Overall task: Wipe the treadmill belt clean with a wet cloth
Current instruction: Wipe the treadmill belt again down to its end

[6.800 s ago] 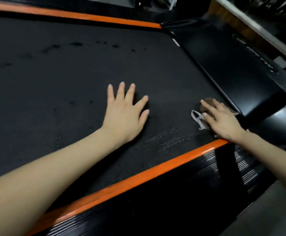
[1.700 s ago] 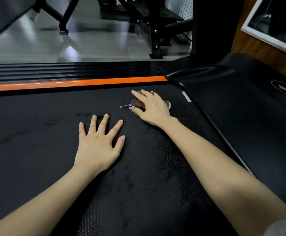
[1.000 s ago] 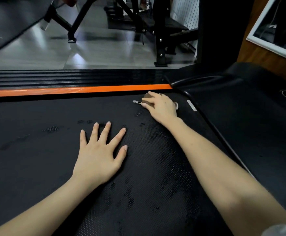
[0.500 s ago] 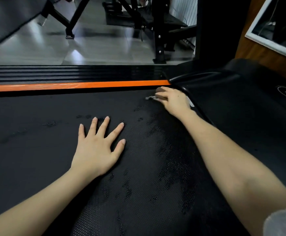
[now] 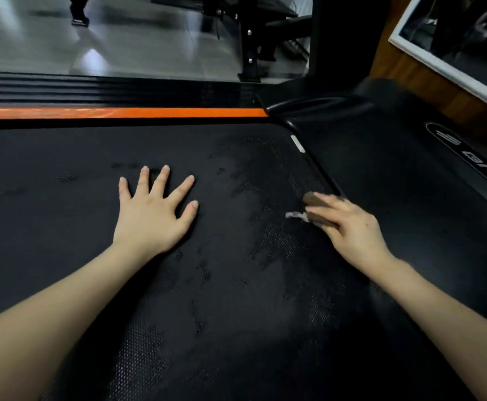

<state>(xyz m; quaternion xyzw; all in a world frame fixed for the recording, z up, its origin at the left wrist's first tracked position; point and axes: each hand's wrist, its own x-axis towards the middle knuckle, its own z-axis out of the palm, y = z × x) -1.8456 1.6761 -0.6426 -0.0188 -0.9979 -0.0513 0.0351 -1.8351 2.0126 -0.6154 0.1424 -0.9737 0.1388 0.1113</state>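
The black treadmill belt [image 5: 222,299] fills most of the view and shows wet streaks and dark damp spots. My right hand [image 5: 352,230] presses a small brown cloth [image 5: 313,199] with a pale frayed edge flat onto the belt, close to the belt's right edge. Most of the cloth is hidden under my fingers. My left hand [image 5: 152,212] lies flat on the belt with fingers spread and holds nothing, a little to the left of the cloth.
An orange side strip [image 5: 120,113] and a ribbed black rail [image 5: 106,88] border the belt's far side. The black motor cover [image 5: 404,175] rises to the right. Beyond lie a grey floor [image 5: 135,39], black gym frames [image 5: 249,39] and a wooden wall [image 5: 404,68].
My right hand has dragged the cloth from the belt's far right corner back toward me along the right edge, leaving a wet trail. My left hand has stayed planted.
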